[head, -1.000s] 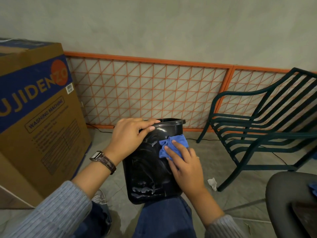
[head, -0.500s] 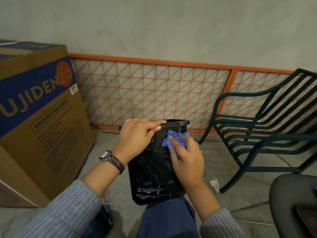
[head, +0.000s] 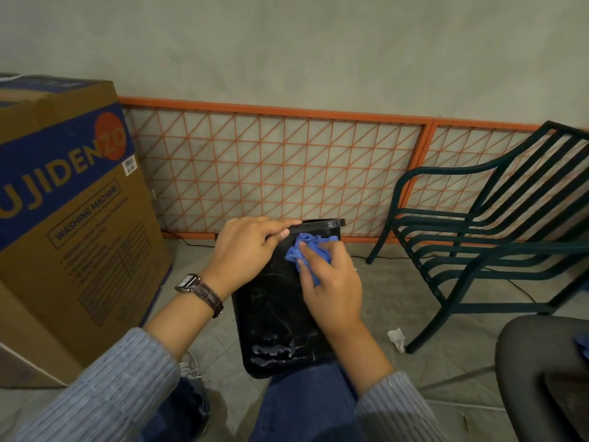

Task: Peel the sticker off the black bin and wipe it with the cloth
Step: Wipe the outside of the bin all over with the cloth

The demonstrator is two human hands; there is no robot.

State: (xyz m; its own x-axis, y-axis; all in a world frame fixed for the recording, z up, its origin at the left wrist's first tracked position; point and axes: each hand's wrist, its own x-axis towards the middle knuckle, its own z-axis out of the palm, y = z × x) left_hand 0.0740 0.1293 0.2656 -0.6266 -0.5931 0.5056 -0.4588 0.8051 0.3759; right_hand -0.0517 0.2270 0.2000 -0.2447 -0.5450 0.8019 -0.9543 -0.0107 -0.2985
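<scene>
**Clerk:** Item one, black bin. Position?

**Checker:** Tipped back across the person's knee, base toward the camera, mouth toward the wall. The left hand gripped the rim, fingers curled over the edge, thumb beneath.

**Clerk:** Item two, cloth?

**Checker:** Blue and bunched. The right hand pressed it to the bin's upper wall just under the rim. Fingers lay over it, with a fold caught between forefinger and thumb.

**Clerk:** Change over the prior second?

**Checker:** Cloth and right hand had edged up the wall, closer to the rim. The left hand had kept its hold. The bin stayed on the knee.

**Clerk:** Bearing on the task?

**Checker:** No sticker showed on the facing wall, so peeling was judged finished and wiping under way. The upper wall bore faint smears. Whitish residue remained near the base, well apart from the cloth. Judged: lower strokes still owed.

**Clerk:** Containers and contents?

**Checker:** Bin: interior turned away, contents not determinable. Cardboard box: on the floor at left, printed for a washing machine, top shut, contents unseen.

**Clerk:** Sundries?

**Checker:** One crumpled white scrap on the floor, just beside a leg of the green chair. Possibly the removed sticker, unconfirmed.
</scene>
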